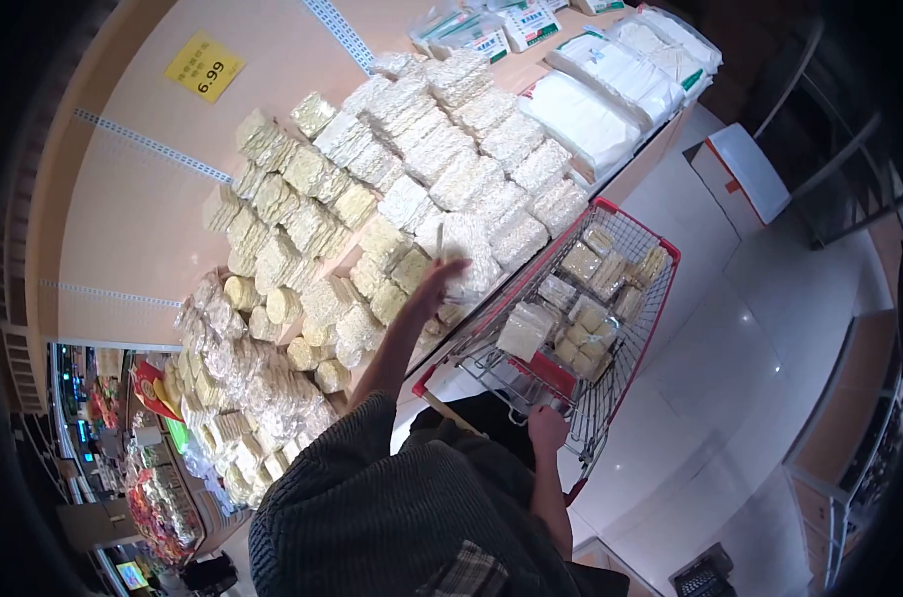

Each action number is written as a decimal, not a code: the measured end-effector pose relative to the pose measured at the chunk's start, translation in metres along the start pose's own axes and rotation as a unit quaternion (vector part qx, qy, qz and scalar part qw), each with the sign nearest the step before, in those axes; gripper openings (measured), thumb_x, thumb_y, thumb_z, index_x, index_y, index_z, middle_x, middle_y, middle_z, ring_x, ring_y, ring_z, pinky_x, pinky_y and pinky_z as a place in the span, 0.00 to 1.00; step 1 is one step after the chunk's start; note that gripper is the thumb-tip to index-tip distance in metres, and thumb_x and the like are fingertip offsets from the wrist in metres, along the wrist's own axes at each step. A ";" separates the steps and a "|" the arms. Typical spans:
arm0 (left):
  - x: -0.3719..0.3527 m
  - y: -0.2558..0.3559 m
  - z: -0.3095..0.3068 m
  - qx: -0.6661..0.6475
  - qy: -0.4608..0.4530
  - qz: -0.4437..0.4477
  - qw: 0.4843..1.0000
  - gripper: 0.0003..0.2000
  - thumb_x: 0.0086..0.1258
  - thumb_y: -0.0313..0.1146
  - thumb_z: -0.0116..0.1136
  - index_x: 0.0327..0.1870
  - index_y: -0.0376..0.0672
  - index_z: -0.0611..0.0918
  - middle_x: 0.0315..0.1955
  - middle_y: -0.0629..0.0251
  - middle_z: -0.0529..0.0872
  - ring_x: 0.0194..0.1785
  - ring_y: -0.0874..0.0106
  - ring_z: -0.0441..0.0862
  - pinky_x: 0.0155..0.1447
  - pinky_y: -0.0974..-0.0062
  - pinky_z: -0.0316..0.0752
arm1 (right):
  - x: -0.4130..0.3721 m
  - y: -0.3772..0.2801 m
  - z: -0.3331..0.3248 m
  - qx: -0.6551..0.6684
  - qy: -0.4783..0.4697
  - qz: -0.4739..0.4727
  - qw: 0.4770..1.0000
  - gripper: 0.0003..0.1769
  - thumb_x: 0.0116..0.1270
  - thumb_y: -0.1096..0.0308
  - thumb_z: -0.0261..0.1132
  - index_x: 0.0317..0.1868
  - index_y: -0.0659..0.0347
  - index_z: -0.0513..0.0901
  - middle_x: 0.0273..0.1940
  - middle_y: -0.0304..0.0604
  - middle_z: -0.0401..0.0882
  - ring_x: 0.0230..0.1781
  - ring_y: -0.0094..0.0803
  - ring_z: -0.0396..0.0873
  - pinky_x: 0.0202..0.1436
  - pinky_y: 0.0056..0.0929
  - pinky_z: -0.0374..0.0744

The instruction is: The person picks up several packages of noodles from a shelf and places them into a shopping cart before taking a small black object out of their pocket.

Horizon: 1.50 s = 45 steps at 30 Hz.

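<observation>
My left hand point(450, 277) is stretched out to the shelf, its fingers against a pale pack of dried noodle cakes point(468, 249) in clear wrap. That pack looks slightly blurred and upright, at the front edge of the stacked noodle packs point(427, 149). Closed in a fist, my right hand point(548, 428) is on the near end of a red-edged wire shopping cart point(626, 398); exactly which bar it grips is hidden. Inside the cart lie several wrapped packs, among them a whitish noodle block point(526, 333) and a pack of round yellowish cakes point(584, 343).
Bagged noodles point(263, 368) pile up at the left of the shelf. White bags point(581, 119) lie at its far end, and a yellow price sign point(205, 67) reads 6.99. A white-lidded box point(745, 174) stands on the tiled floor point(730, 348) beyond the cart.
</observation>
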State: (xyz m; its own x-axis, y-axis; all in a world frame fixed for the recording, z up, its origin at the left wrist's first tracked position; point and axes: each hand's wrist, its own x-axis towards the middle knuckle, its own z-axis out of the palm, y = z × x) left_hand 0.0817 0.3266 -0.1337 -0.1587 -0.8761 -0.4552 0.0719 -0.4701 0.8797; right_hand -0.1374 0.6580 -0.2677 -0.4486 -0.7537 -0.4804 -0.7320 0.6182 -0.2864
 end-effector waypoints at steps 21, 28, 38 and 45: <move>0.272 0.241 -0.074 0.619 0.075 0.222 0.750 0.67 0.38 0.46 0.91 0.84 0.32 0.62 0.77 0.41 0.74 0.80 0.51 0.72 0.84 0.59 0.66 | 0.032 -0.005 -0.028 0.012 -0.060 0.048 0.997 0.28 0.78 0.48 0.52 0.43 0.59 0.93 0.41 0.56 0.92 0.46 0.54 0.90 0.59 0.58 0.79; 0.273 0.218 -0.080 0.590 0.156 0.227 0.759 0.63 0.46 0.41 0.87 0.84 0.31 0.59 0.81 0.42 0.66 0.85 0.48 0.61 0.88 0.49 0.57 | 0.035 -0.013 -0.049 0.015 -0.059 0.059 0.996 0.25 0.75 0.50 0.55 0.42 0.58 0.93 0.40 0.54 0.93 0.46 0.52 0.91 0.62 0.58 0.78; -0.028 -0.088 0.075 0.441 -0.194 0.282 0.830 0.31 0.71 0.42 0.74 0.70 0.37 0.77 0.67 0.46 0.81 0.72 0.48 0.76 0.74 0.47 0.69 | 0.049 -0.023 -0.062 0.051 -0.014 0.078 0.996 0.25 0.74 0.49 0.58 0.40 0.59 0.95 0.38 0.53 0.93 0.44 0.52 0.92 0.56 0.53 0.84; -0.095 -0.167 0.077 0.607 -0.180 0.287 0.719 0.16 0.72 0.46 0.65 0.49 0.44 0.89 0.52 0.64 0.89 0.62 0.59 0.80 0.65 0.52 0.70 | 0.044 -0.018 -0.040 0.069 0.020 0.082 0.994 0.26 0.73 0.48 0.57 0.44 0.58 0.95 0.47 0.57 0.92 0.50 0.55 0.91 0.58 0.54 0.86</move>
State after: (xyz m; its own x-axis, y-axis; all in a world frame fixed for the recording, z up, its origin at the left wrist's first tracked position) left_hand 0.0091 0.4970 -0.2271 -0.7061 -0.7016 -0.0955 -0.6506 0.5896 0.4786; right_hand -0.1643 0.6047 -0.2508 -0.5781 -0.6471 -0.4971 -0.5716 0.7559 -0.3193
